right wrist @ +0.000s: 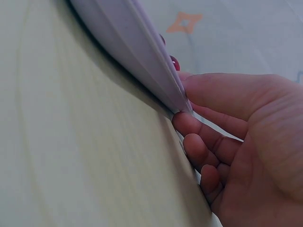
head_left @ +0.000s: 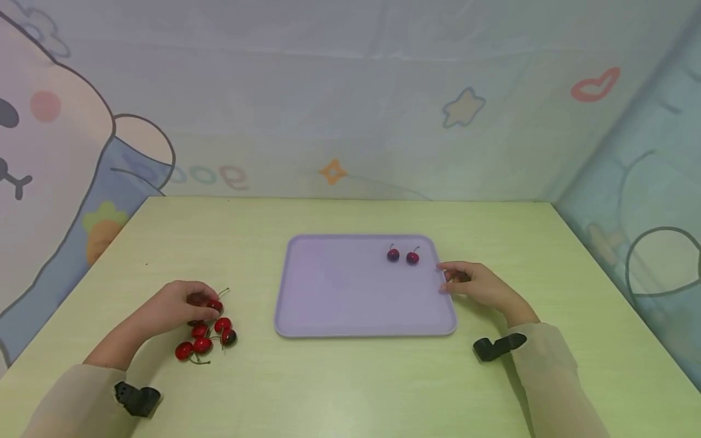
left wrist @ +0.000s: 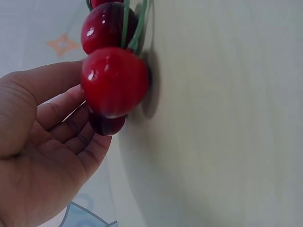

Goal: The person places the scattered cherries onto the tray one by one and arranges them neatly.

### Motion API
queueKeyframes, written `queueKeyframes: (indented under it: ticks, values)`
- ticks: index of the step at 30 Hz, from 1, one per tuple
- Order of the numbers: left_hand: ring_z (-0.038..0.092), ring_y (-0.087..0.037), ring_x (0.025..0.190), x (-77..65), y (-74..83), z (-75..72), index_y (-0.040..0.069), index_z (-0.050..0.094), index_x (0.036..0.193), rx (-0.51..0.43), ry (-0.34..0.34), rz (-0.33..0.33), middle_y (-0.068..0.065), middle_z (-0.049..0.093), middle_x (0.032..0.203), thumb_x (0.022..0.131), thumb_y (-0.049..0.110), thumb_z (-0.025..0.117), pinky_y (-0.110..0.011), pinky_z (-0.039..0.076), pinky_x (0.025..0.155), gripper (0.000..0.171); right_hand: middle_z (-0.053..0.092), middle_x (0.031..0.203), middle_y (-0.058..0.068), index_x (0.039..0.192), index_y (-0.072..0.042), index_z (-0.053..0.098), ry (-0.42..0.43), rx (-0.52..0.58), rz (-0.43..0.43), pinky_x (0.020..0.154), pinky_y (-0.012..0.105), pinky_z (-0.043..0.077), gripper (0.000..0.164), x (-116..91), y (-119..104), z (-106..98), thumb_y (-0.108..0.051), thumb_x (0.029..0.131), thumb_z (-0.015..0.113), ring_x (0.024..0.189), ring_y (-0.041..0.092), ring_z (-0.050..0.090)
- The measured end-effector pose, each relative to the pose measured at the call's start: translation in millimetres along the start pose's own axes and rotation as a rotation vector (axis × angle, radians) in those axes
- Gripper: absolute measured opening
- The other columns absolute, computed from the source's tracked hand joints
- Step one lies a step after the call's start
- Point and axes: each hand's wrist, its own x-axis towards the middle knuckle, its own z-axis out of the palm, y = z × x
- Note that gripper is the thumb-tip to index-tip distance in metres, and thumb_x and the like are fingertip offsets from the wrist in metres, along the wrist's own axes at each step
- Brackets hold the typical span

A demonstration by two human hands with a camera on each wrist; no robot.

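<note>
At the left of the table, my left hand [head_left: 177,307] pinches a red cherry [head_left: 215,306] between thumb and fingers. Several more red and dark cherries with green stems lie just below it, among them one bright cherry [head_left: 202,345]. In the left wrist view, a cherry [left wrist: 114,82] close to the camera partly covers the fingertips. My right hand [head_left: 475,285] holds the right rim of a lilac tray [head_left: 334,298], thumb above the edge and fingers at its underside in the right wrist view. Two dark cherries, one of them nearer the rim [head_left: 412,258], sit in the tray's far right corner.
The pale yellow-green table [head_left: 350,389] ends at a printed curtain [head_left: 306,109] behind and at the sides. Black wrist mounts [head_left: 498,347] stick out from both sleeves. Table surface lies between the cherry pile and the tray.
</note>
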Motion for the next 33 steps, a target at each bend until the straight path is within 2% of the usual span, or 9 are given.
queueKeyframes:
  ticks: [13, 18, 24, 28, 33]
  values:
    - [0.057, -0.017, 0.076, 0.0, 4.5, -4.4, 0.001, 0.065, 0.105, 0.034, 0.030, 0.008, -0.004, 0.065, 0.087, 0.086, 0.022, 0.073, -0.028, 0.048, 0.063, 0.030, 0.058, 0.104, 0.009, 0.134, -0.001, 0.055, 0.003, -0.007, -0.007, 0.074, 0.023, 0.043, 0.053, 0.1, 1.9, -1.1, -0.023, 0.088, 0.071, 0.093, 0.021, 0.049]
    - [0.058, -0.017, 0.078, 0.4, 11.7, -9.4, 0.001, 0.065, 0.107, 0.029, 0.035, 0.023, -0.004, 0.065, 0.092, 0.087, 0.023, 0.071, -0.029, 0.049, 0.064, 0.030, 0.058, 0.103, 0.009, 0.134, -0.001, 0.055, 0.003, -0.001, -0.005, 0.073, 0.023, 0.043, 0.052, 0.0, 1.5, -0.2, -0.021, 0.088, 0.071, 0.092, 0.020, 0.049]
    - [0.059, -0.016, 0.083, 5.1, 27.7, -14.7, 0.002, 0.065, 0.107, 0.035, 0.043, 0.048, -0.003, 0.067, 0.094, 0.088, 0.025, 0.071, -0.028, 0.050, 0.069, 0.031, 0.058, 0.101, 0.008, 0.133, 0.000, 0.055, 0.006, 0.003, -0.008, 0.073, 0.023, 0.043, 0.052, -0.3, -0.5, 0.5, -0.020, 0.088, 0.071, 0.092, 0.020, 0.049]
    - [0.060, -0.016, 0.087, 10.2, 42.9, -18.1, 0.002, 0.065, 0.107, 0.037, 0.035, 0.070, -0.002, 0.069, 0.095, 0.088, 0.024, 0.071, -0.029, 0.050, 0.073, 0.030, 0.058, 0.102, 0.008, 0.133, -0.001, 0.055, 0.005, 0.002, -0.005, 0.072, 0.023, 0.043, 0.052, 0.7, 0.5, 0.4, -0.021, 0.088, 0.071, 0.092, 0.020, 0.049]
    - [0.059, -0.018, 0.084, 20.5, 63.5, -19.4, 0.002, 0.065, 0.106, 0.045, 0.020, 0.109, -0.003, 0.068, 0.093, 0.088, 0.020, 0.071, -0.030, 0.049, 0.072, 0.026, 0.058, 0.102, 0.008, 0.133, -0.001, 0.056, 0.013, 0.001, -0.001, 0.072, 0.023, 0.042, 0.052, 1.4, 0.5, -0.1, -0.021, 0.087, 0.071, 0.091, 0.021, 0.048]
